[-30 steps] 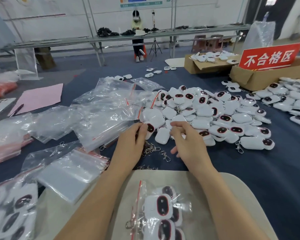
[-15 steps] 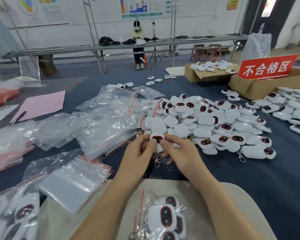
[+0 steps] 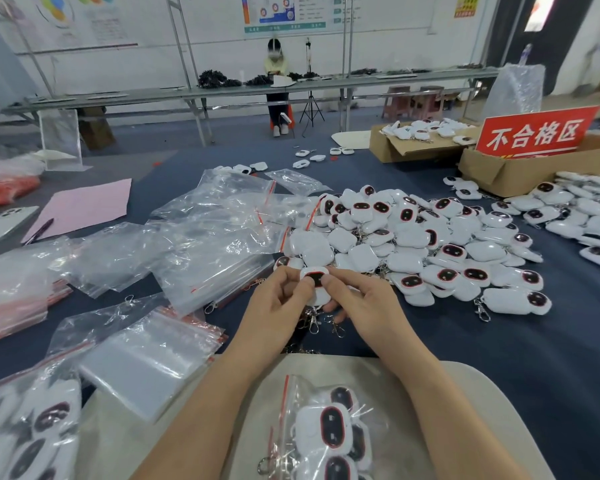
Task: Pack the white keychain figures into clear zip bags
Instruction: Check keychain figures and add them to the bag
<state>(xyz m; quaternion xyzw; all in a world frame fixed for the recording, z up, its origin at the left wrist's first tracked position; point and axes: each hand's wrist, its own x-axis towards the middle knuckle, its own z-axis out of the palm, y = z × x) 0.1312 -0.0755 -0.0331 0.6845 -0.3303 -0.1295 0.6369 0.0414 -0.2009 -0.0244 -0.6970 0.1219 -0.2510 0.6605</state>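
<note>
**Step in hand (judged): collect and align figs before bagging.**

- Grip: left hand (image 3: 278,299) and right hand (image 3: 364,303) both pinch one white figure (image 3: 315,276), thumbs on its dark face, fingers curled behind. Neither hand is free.
- Several metal clips (image 3: 313,322) hang below the grip, so more figs may be stacked behind. Qty cannot be told.
- Square the stack with faces one way and clips hanging together. This should let it enter a bag mouth w/o snagging.
- Pass the grip to one hand before reaching for a bag. Hold by the body, not the clip.
- Risk: loose clips may catch on the film or the zip strip. Gather them first.

**Location ref. hands**

- Held figure: between both thumbs, above the dark worktop (image 3: 499,358), near-edge centre.
- Supply pile (image 3: 413,244): just beyond the hands and to their right, mid worktop.
- Flat empty zip bags (image 3: 146,355): stacked left of the left forearm, near edge.
- Loose clear bags (image 3: 201,244): beyond the left hand.
- Filled bag (image 3: 323,431): between the forearms, on a beige surface (image 3: 465,393) at the near edge.
</note>
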